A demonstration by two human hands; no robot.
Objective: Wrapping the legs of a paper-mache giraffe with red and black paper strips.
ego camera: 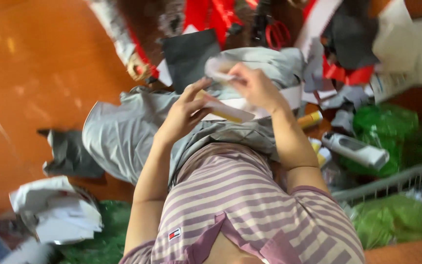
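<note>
My left hand (184, 115) holds a white and yellow paper strip (228, 111) between thumb and fingers, above my lap covered in grey cloth (123, 134). Just above it, my right hand (252, 85) pinches a small piece of white paper (217, 70). Both hands are close together in front of my striped shirt. The picture is blurred, so fine detail of the paper is unclear.
Red-handled scissors (277, 33) and red and black paper scraps lie on the orange floor (30, 63) ahead. A glue stick (311, 119) and a white-grey tool (355, 149) lie at right beside green bags (384, 129). Crumpled white paper (57, 210) sits at left.
</note>
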